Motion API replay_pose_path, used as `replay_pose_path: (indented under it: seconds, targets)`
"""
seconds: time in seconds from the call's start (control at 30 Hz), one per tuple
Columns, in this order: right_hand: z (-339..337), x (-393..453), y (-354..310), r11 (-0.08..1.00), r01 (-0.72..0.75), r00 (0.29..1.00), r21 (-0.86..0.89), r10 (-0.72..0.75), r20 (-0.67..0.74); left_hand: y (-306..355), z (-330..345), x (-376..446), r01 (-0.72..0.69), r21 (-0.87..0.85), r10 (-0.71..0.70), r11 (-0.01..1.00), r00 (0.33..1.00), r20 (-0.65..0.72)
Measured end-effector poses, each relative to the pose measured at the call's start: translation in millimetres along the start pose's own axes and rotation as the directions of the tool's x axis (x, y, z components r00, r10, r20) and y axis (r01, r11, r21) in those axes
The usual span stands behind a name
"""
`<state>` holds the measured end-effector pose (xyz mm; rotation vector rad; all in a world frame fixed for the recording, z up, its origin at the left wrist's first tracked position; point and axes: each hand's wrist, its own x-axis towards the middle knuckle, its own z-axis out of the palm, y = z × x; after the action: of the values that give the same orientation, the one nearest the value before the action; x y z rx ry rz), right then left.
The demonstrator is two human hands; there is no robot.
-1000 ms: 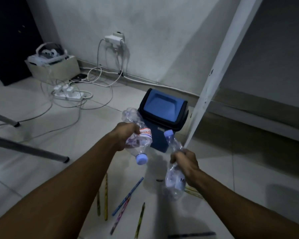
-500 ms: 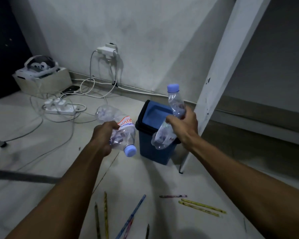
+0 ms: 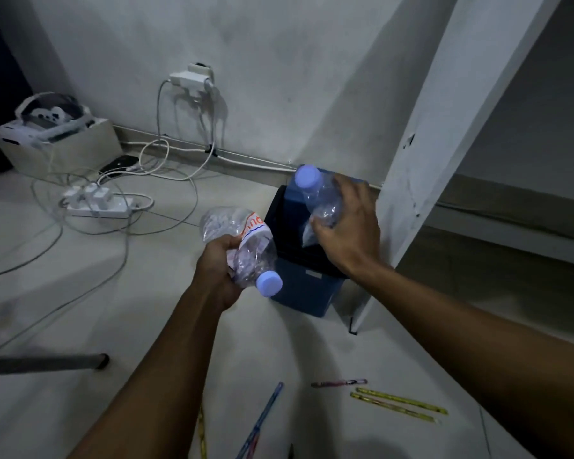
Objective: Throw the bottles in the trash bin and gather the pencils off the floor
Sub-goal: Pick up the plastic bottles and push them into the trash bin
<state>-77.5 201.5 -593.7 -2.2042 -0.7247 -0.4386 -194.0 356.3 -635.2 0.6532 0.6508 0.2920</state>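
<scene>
My left hand (image 3: 217,270) grips a crushed clear bottle (image 3: 241,241) with a blue cap, held just left of the blue trash bin (image 3: 300,289). My right hand (image 3: 348,230) holds a second clear bottle (image 3: 318,197), cap up, with its lower end pushed into the bin's dark opening past the tilted lid. Several pencils lie on the floor in front: two yellow ones (image 3: 400,404), a pink one (image 3: 338,382), a blue one (image 3: 262,419), and a yellow one (image 3: 202,435) partly hidden by my left arm.
A white slanted post (image 3: 421,154) stands right behind the bin. A power strip (image 3: 96,203) with tangled cables lies at left, beside a box (image 3: 60,150) holding a headset. A grey metal leg (image 3: 43,362) rests on the floor at lower left.
My right hand has lowered its bottle from above the bin into the opening, and the lid has swung. My left hand has stayed beside the bin. The view has moved closer.
</scene>
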Motion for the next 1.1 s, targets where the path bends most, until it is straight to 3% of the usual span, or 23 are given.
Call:
replay_pose_path:
  seconds: [0.17, 0.43, 0.67, 0.87, 1.1]
  targets:
    - [9, -5, 8, 0.985, -0.101, 0.99, -0.138, 0.113, 0.084, -2, 3, 7, 0.014, -0.04, -0.012, 0.999, 0.999, 0.042]
    - [14, -1, 7, 0.946, -0.044, 0.932, -0.321, 0.155, 0.329, 12, -5, 8, -0.073, 0.003, 0.073, 0.997, 0.997, 0.024]
    - [14, 9, 0, 0.968, -0.231, 0.927, -0.097, 0.249, 0.281, 16, -2, 2, -0.086, 0.039, 0.087, 0.996, 0.996, -0.005]
    - [14, 0, 7, 0.916, -0.048, 0.941, -0.399, 0.175, 0.289, 16, 3, -3, -0.064, 0.075, 0.067, 0.995, 0.997, -0.029]
    - [21, 13, 2, 0.896, 0.023, 0.92, -0.443, 0.154, 0.36, 17, 7, -5, -0.067, 0.104, 0.074, 0.992, 0.995, -0.064]
